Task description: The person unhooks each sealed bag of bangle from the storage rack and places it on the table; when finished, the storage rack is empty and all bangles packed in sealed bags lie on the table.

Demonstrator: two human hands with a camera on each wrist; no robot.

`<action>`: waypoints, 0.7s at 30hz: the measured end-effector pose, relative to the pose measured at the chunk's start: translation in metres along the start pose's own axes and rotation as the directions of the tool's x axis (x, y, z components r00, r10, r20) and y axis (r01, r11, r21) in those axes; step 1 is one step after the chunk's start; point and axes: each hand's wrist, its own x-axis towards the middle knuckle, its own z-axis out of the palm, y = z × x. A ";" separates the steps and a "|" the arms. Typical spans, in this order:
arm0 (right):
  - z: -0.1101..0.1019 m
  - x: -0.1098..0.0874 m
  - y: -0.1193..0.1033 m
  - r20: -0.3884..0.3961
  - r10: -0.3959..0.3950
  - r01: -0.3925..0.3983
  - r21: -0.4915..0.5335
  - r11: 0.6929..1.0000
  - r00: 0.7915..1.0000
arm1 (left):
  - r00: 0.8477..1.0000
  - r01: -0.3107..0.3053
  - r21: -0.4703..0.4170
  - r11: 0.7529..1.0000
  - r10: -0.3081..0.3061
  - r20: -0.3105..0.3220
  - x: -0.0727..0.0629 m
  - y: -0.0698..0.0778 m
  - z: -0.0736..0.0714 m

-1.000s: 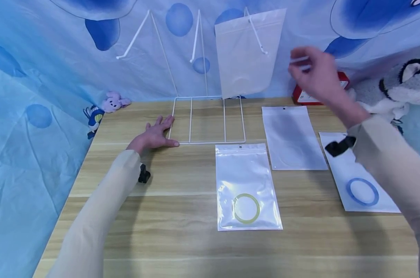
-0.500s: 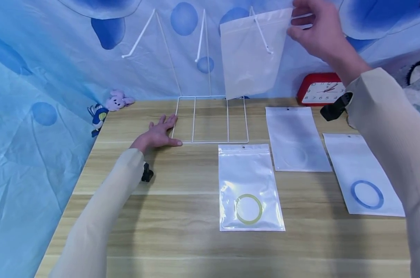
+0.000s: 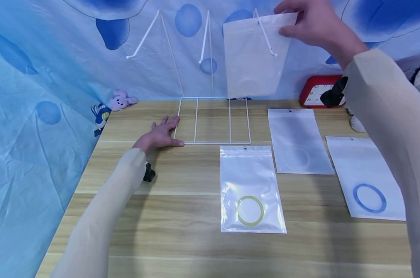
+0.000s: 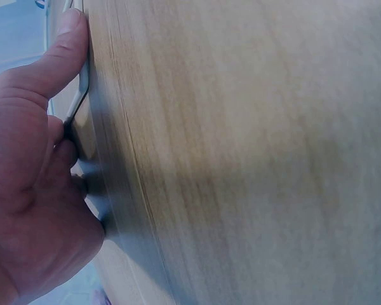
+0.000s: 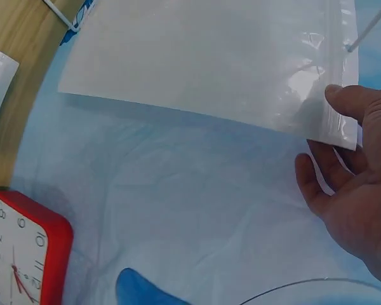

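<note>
A white zip bag [image 3: 253,63] hangs on the right arm of a white wire display rack [image 3: 215,144]. My right hand [image 3: 315,27] pinches this bag at its upper right corner. In the right wrist view the thumb lies on the bag's front [image 5: 241,70] and the other fingers are partly hidden behind it. At the left of the rack's base, my left hand [image 3: 161,135] rests with fingers spread, touching the wire. The left wrist view has the thumb [image 4: 66,47] lying along that wire.
A zip bag with a yellow ring [image 3: 244,170] lies in front of the rack. To its right lie a plain-looking bag [image 3: 297,135] and one with a blue ring [image 3: 370,200]. A red clock [image 3: 321,90] and plush toys [image 3: 121,101] stand along the back.
My right hand has gone up and left from beside the hanging bag and taken hold of its upper corner. The left hand stays on the rack's base.
</note>
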 end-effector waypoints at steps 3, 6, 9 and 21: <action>0.002 0.002 -0.006 0.034 0.000 0.001 -0.012 1.000 0.999 | 1.000 0.000 0.003 1.000 0.000 0.001 0.000 0.000 0.000; 0.003 0.003 -0.008 0.055 0.010 -0.010 0.002 1.000 0.998 | 1.000 -0.005 0.004 1.000 0.005 0.001 0.001 0.001 0.000; 0.002 0.003 -0.009 0.062 0.010 -0.010 0.000 1.000 0.998 | 1.000 -0.010 0.006 1.000 0.010 -0.003 0.002 0.002 0.000; -0.002 -0.011 -0.004 0.076 -0.034 0.031 0.040 0.999 0.997 | 1.000 -0.011 0.011 1.000 0.011 0.001 0.004 0.002 -0.001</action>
